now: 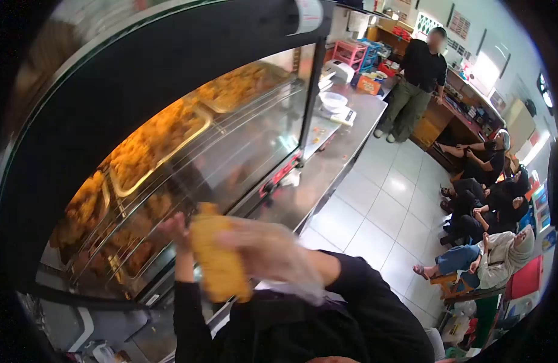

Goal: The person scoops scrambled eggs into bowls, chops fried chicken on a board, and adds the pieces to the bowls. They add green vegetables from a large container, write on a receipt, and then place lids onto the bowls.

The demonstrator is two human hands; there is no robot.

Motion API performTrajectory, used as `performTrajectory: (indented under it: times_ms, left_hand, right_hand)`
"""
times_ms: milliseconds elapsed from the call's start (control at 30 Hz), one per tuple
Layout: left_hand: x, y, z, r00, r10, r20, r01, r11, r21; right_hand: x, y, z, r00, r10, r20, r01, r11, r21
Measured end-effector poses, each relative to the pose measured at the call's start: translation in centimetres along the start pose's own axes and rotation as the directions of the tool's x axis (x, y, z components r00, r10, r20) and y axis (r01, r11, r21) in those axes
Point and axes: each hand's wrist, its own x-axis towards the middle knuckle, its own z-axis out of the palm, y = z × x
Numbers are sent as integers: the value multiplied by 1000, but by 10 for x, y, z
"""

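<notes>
My right hand [254, 242], inside a clear plastic bag or glove [285, 260], is blurred at the right side of a yellow, flat piece [215, 260] that looks like a cloth or packet. On that piece's left side is my left hand [177, 230], also blurred, near the glass of a heated display case [25, 230]; whether its fingers touch the piece is unclear. Behind the glass, golden-brown fried food [143, 148] lies in metal trays and on wire racks.
A metal counter [351, 130] holds a scale [345, 115] with a white bowl [333, 101]. One person [425, 66] stands beyond it. Several people sit along the right wall. White floor tiles [381, 212] lie between.
</notes>
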Motion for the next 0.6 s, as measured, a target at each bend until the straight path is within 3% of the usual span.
performTrajectory:
  times_ms: [100, 233, 267, 400, 467, 567, 600]
  left_hand:
    - [-16, -19, -27, 987, -77, 138, 49, 980, 195]
    - [-22, -38, -70, 930, -253, 266, 39, 788, 615]
    - [-20, -43, -77, 939, -236, 249, 32, 782, 622]
    - [-10, -52, -119, 917, -258, 304, -4, 755, 655]
    - [-17, -59, -138, 869, -343, 356, -18, 698, 716]
    - [-13, -49, -159, 773, -522, 360, -15, 552, 834]
    - [-12, -44, -162, 733, -587, 345, -15, 494, 870]
  right_hand:
    - [-104, -46, -87, 910, -285, -301, 246, 956, -161]
    - [-218, -131, -203, 785, -365, -501, 174, 906, -387]
    - [-241, -144, -231, 700, -461, -545, 287, 881, -376]
    - [-273, -236, -327, 691, -418, -589, 186, 891, -415]
    - [-255, -289, -383, 690, -411, -596, 147, 886, -440]
    - [-196, -361, -452, 775, -394, -494, -20, 766, -642]
    - [-172, -384, -472, 808, -363, -465, -143, 643, -752]
